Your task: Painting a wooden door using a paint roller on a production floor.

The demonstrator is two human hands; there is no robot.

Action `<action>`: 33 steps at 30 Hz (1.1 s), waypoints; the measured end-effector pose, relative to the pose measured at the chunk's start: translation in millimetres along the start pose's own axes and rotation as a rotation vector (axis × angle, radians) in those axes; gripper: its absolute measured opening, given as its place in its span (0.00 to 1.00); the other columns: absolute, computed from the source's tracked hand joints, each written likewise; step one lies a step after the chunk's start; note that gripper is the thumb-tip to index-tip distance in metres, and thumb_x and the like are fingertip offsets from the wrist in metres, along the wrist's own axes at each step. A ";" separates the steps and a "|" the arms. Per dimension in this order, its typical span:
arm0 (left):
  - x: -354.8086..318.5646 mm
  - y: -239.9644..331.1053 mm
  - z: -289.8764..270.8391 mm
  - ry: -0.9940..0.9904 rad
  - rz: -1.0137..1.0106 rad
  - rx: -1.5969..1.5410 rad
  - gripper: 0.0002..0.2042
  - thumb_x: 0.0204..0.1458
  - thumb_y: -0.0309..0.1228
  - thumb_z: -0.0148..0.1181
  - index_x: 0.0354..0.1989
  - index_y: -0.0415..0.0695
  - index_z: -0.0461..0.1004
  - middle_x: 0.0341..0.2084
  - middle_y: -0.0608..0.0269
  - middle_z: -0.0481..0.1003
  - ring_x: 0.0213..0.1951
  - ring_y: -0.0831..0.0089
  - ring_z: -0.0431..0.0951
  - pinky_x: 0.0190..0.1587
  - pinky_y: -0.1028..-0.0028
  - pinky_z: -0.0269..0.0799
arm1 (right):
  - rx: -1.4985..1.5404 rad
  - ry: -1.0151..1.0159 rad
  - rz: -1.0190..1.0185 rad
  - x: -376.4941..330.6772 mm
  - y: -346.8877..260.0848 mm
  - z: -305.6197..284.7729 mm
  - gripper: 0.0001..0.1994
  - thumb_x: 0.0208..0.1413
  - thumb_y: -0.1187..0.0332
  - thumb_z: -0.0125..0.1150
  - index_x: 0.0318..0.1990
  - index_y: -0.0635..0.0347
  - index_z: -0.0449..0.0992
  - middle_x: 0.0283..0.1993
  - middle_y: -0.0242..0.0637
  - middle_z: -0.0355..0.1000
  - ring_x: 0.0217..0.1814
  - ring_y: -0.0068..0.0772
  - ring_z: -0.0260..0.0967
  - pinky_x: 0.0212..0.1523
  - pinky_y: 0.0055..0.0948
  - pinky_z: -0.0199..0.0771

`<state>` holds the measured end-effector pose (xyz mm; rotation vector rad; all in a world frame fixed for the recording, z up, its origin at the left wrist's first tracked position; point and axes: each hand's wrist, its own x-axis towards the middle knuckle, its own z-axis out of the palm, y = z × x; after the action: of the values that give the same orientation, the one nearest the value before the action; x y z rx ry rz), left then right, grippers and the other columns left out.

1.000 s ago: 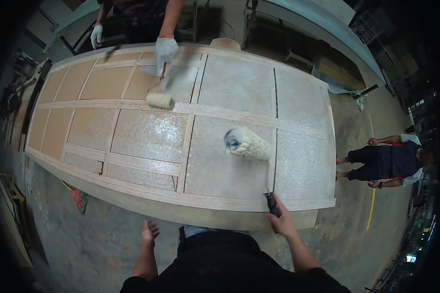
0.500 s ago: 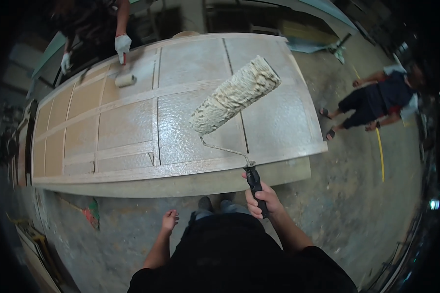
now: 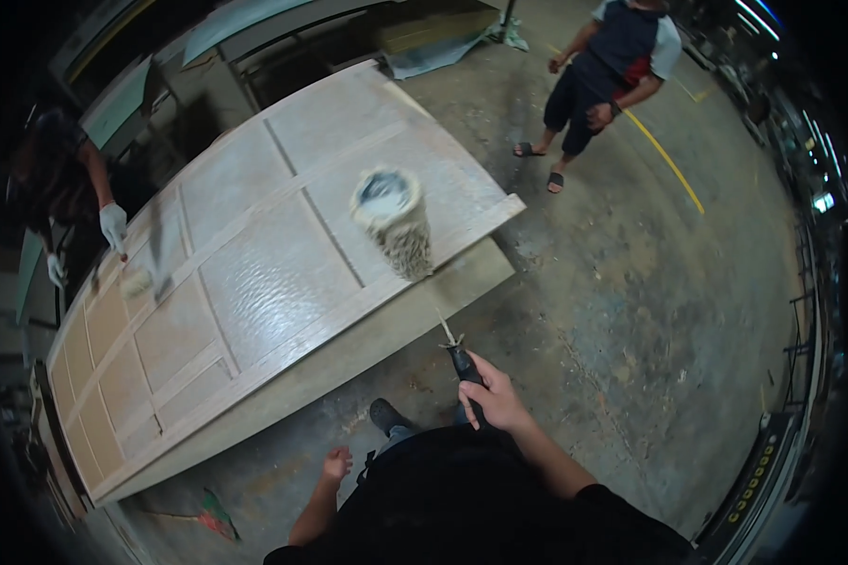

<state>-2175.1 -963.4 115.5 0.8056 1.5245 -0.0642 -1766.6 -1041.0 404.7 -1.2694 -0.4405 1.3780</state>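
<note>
Roller [image 3: 396,235] with a thick, shaggy cream sleeve is in your right hand [image 3: 495,394], which is wrapped around its black handle [image 3: 465,365]. In your view the sleeve overlaps the near edge of the long panel [image 3: 264,292], toward the right, with its round end turned up at you; you cannot tell from this angle whether it touches. Your left hand [image 3: 337,463] is loose, fingers part bent, near your waist and well apart from the panel. Pale strips [image 3: 193,261] divide the panel into sections: those in the middle look whitish and glossy, those at the far left tan. A plain board [image 3: 471,280] juts out below the near edge. At your left, a co-worker [image 3: 57,160] wears 2 white gloves [image 3: 113,226], 1 of them above a smaller roller [image 3: 136,282]. At your right, a person [image 3: 603,75] in 2 dark sandals [image 3: 556,182] stands near a yellow line [image 3: 664,160]. You have 1 shoe [image 3: 386,416] showing.
</note>
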 end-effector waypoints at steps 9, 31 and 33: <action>24.2 68.2 142.0 -0.095 -0.024 0.836 0.10 0.56 0.33 0.47 0.40 0.44 0.74 0.29 0.55 0.76 0.30 0.66 0.78 0.30 0.62 0.74 | -0.280 0.374 -0.108 -81.6 0.3 -240.6 0.29 0.56 0.76 0.51 0.67 0.61 0.54 0.21 0.30 0.65 0.16 0.19 0.62 0.17 0.21 0.65; 52.6 257.9 513.9 -0.431 -0.081 0.826 0.17 0.58 0.39 0.45 0.50 0.44 0.74 0.47 0.50 0.73 0.51 0.63 0.72 0.53 0.65 0.68 | 0.026 0.062 0.265 174.0 -267.8 -521.9 0.22 0.64 0.59 0.45 0.60 0.62 0.59 0.20 0.37 0.65 0.12 0.28 0.63 0.11 0.28 0.65; 77.6 238.1 539.6 -0.328 0.267 0.519 0.17 0.59 0.39 0.44 0.47 0.42 0.74 0.47 0.49 0.73 0.51 0.59 0.71 0.53 0.65 0.66 | 0.079 -0.054 0.331 218.6 -296.4 -529.4 0.22 0.64 0.56 0.44 0.60 0.61 0.59 0.20 0.37 0.64 0.12 0.30 0.63 0.10 0.29 0.65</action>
<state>-1585.1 -1020.9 64.8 1.3343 1.0865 -0.3875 -1125.2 -978.7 379.4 -1.2817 -0.2150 1.6928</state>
